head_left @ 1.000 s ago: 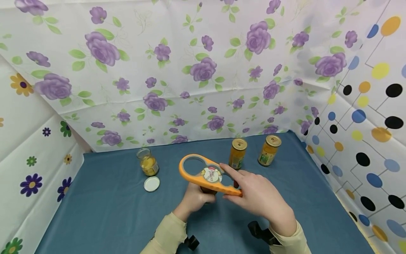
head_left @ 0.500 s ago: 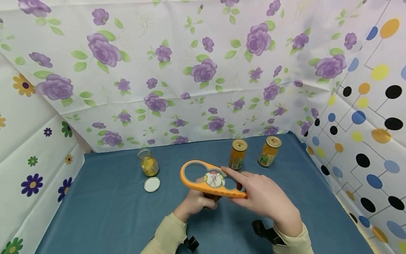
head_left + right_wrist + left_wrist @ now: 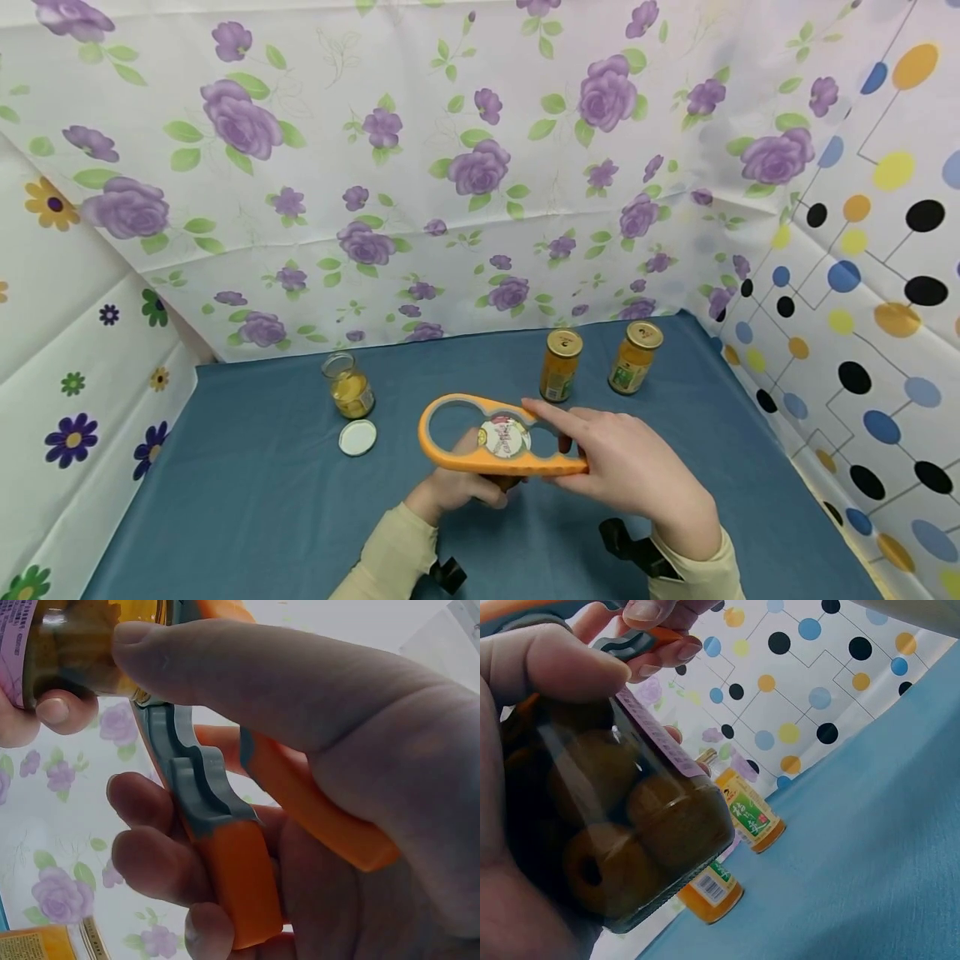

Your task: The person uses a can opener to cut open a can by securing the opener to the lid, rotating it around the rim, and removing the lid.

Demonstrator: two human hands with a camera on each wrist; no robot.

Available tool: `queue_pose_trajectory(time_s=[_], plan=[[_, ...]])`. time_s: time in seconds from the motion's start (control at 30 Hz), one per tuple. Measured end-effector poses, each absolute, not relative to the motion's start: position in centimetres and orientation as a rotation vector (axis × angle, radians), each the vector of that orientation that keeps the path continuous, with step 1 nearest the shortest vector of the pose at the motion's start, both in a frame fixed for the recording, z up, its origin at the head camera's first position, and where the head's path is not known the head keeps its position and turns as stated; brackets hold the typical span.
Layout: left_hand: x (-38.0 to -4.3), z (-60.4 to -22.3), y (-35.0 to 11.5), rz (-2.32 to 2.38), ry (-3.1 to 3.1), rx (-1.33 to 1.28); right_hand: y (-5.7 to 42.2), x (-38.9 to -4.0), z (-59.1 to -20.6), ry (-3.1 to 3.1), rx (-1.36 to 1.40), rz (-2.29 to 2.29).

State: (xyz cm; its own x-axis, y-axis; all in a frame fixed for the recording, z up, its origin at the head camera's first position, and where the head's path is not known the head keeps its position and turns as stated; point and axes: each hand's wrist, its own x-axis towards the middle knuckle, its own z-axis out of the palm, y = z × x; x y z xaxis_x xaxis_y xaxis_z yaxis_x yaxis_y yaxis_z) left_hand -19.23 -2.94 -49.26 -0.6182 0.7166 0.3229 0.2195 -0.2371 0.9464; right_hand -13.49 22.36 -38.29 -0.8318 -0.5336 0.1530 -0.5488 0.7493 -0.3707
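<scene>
My left hand (image 3: 457,490) grips a glass jar (image 3: 637,825) of dark round pieces, thumb across its upper part in the left wrist view. In the head view, the jar's printed lid (image 3: 504,437) shows inside an orange jar opener (image 3: 459,461) with grey ridged inner edges. Held by my right hand (image 3: 633,467), the opener has its two orange handles (image 3: 244,885) between thumb and fingers in the right wrist view. My right index finger lies along the opener's far edge, and the thumb tip overlaps the jar in the right wrist view. Most of the jar's body is hidden from the head view.
Two capped jars with yellow contents, one nearer (image 3: 561,365) and one farther right (image 3: 634,358), stand at the back. At the back left is an uncapped jar (image 3: 351,392), its white lid (image 3: 357,437) lying before it. Patterned cloth walls (image 3: 420,192) border the blue tablecloth (image 3: 255,500).
Both hands have brought the jar and opener slightly lower in the head view. The opener has turned a little, its long side lying more level. The other jars stay put.
</scene>
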Motion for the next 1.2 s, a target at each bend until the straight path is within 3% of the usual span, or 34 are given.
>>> queue_pose_trajectory(time_s=[1.2], plan=[[-19.66, -49.44, -3.24, 1.93, 1.46, 1.052, 22.54, -13.44, -38.32, -2.813, 0.965, 0.578]])
